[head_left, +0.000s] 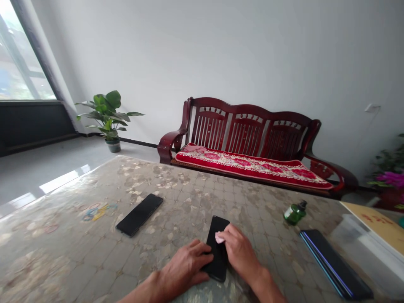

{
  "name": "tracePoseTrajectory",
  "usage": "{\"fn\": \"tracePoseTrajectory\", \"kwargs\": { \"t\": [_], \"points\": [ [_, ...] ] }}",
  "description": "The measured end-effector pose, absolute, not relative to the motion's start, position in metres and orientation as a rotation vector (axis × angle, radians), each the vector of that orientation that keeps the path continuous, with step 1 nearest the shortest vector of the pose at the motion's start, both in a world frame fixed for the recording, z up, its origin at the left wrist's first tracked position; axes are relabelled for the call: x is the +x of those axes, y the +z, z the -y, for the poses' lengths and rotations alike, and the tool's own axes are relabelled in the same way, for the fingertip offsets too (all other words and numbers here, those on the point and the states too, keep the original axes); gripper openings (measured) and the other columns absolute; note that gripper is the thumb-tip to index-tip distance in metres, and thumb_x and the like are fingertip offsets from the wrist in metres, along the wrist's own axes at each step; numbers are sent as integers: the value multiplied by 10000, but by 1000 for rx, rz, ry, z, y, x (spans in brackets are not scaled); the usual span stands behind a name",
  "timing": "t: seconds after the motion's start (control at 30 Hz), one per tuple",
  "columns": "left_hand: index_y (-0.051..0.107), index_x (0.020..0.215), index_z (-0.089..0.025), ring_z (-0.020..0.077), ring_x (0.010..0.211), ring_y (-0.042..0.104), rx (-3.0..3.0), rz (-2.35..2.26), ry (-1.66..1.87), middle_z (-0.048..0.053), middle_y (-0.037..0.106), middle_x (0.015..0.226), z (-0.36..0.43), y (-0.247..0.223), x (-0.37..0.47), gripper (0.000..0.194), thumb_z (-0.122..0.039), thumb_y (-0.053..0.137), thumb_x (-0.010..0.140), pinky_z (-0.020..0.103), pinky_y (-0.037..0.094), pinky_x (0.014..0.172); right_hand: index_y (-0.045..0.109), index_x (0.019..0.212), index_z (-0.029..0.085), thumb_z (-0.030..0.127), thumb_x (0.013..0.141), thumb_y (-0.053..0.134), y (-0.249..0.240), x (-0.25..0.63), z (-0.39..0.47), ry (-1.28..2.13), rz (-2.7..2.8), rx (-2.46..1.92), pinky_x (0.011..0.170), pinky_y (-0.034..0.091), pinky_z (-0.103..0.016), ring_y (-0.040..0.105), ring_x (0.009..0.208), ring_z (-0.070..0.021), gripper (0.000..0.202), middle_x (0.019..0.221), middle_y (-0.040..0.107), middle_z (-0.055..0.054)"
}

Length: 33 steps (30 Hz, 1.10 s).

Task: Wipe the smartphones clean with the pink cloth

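A black smartphone (218, 263) lies face up on the patterned tabletop, low in the middle of the head view. My left hand (188, 263) grips its left edge, with the fingertips on the side of the screen and the thumb near the lower end. Between the fingers of my right hand (239, 247) is a small pinkish-white wad of cloth or tissue (219, 237), pressed against the upper part of the screen. The right hand covers part of the phone's right edge. I cannot tell what material the wad is.
Another black phone (139, 214) lies to the left, near several colored rubber bands (97, 211). To the right are a green pump bottle (295, 213) and stacked phones (336, 263). A wooden bench (246, 130) stands beyond the table (176, 191), with a potted plant (110, 113) at left.
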State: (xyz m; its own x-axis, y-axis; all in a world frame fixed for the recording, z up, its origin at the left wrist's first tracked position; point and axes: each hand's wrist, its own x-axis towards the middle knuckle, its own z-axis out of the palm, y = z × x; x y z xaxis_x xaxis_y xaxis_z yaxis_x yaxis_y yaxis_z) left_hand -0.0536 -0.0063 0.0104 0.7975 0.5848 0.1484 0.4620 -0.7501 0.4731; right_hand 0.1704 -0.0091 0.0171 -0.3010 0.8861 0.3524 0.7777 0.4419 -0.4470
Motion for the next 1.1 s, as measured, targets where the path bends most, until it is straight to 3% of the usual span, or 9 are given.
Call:
{"fn": "tracePoseTrajectory", "kwargs": {
  "t": [0.2,0.5,0.8,1.1],
  "points": [
    [642,1035,-228,237,977,567,2609,-745,443,55,654,1100,8,21,-54,183,-369,631,919,346,459,877,694,789,238,54,851,439,17,169,-33,156,2023,-1504,718,482,-255,601,739,-165,320,794,627,-37],
    [619,888,-202,211,906,577,2659,-678,516,42,668,955,9,7,-52,127,-315,594,941,314,455,835,683,942,251,30,861,369,15,162,22,237,2222,-1431,745,468,-239,606,835,-168,392,858,599,-40],
    [631,931,-217,207,894,575,2678,-660,513,41,668,948,9,5,-50,113,-307,567,953,307,460,831,662,716,235,34,847,452,25,144,-43,124,2006,-1503,694,463,-240,583,685,-151,318,792,636,-29],
    [611,862,-207,209,865,569,2696,-668,548,29,657,894,9,-1,-49,151,-335,596,941,314,448,828,680,890,246,11,840,396,20,151,13,263,2243,-1376,727,450,-234,599,829,-163,372,843,601,-27]
  ]
}}
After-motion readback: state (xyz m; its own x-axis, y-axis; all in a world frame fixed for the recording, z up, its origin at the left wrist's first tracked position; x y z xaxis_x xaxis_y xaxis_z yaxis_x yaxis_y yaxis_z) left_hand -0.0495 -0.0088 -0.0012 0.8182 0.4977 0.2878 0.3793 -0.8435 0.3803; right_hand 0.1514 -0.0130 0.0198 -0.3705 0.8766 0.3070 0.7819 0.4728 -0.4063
